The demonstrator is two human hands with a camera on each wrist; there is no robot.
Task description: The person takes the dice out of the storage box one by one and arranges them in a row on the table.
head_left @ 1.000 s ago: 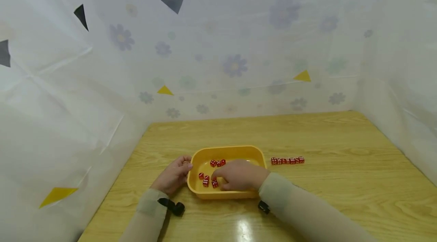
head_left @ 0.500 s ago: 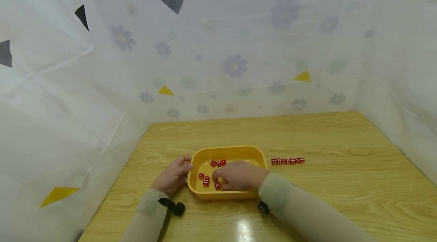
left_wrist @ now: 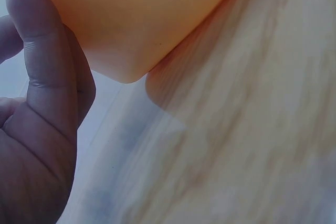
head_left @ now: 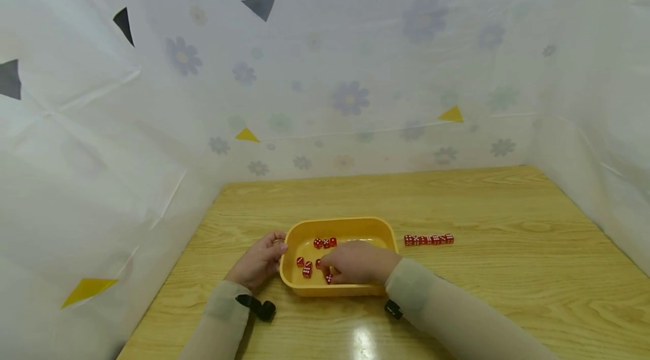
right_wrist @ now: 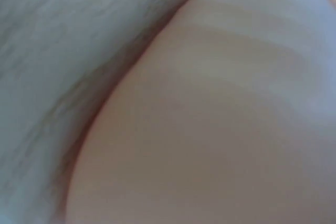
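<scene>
A yellow tray (head_left: 340, 220) sits on the wooden table and holds several red dice (head_left: 325, 243). My right hand (head_left: 328, 273) reaches into the tray from the near side, its fingertips curled down and pinching a red die (head_left: 329, 279) near the front wall. My left hand (head_left: 276, 250) grips the tray's left wall; in the left wrist view its fingers (left_wrist: 47, 77) lie against the tray's (left_wrist: 136, 19) outer corner. The right wrist view is a blur and shows no die.
A row of several red dice (head_left: 428, 240) lies on the table (head_left: 457, 202) just right of the tray. White flowered sheets (head_left: 350, 95) wall the table at the back and on both sides. A black strap (head_left: 259, 307) sits on my left wrist.
The die at my right fingertips has slid a little right and toward the front wall as the fingers curled in. Another die has come into view beside them. The left hand has not moved.
</scene>
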